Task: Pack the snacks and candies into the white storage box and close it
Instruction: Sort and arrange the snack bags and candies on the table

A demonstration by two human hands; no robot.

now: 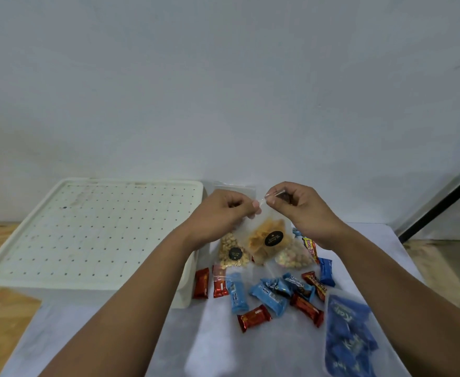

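Two bare hands meet above the middle of a table, both pinching the top edge of one clear pouch of orange chips (pixel 267 242), which hangs from them and bears a round black label. The left hand (pixel 224 212) is curled narrow with thumb and fingers pressed on the pouch's left corner; the right hand (pixel 295 205) is closed the same way on its right corner. Just below lie a pouch of pale nuts (pixel 233 253) and a pouch of mixed light-coloured pieces (pixel 291 258), and nearer the person a loose scatter of red wrapped candies (pixel 254 317) and blue wrapped candies (pixel 269 297), with a clear bag of blue packets (pixel 348 338) at the lower right. The white storage box (pixel 87 232) sits to the left, touching the left forearm, with its perforated lid on, so nothing is packed yet as far as can be judged. What could go wrong: the slippery film could slide out of such a small pinch and drop onto the pile, or the pouch's seal could part if the hands pull outward (spilling chips); the closed lid would also block any move toward the box. A pale cloth (pixel 223 349) covers the table, with bare wood (pixel 3 322) showing at the left, a plain white wall (pixel 223 77) behind, and a dark slanted bar (pixel 441 202) at far right.
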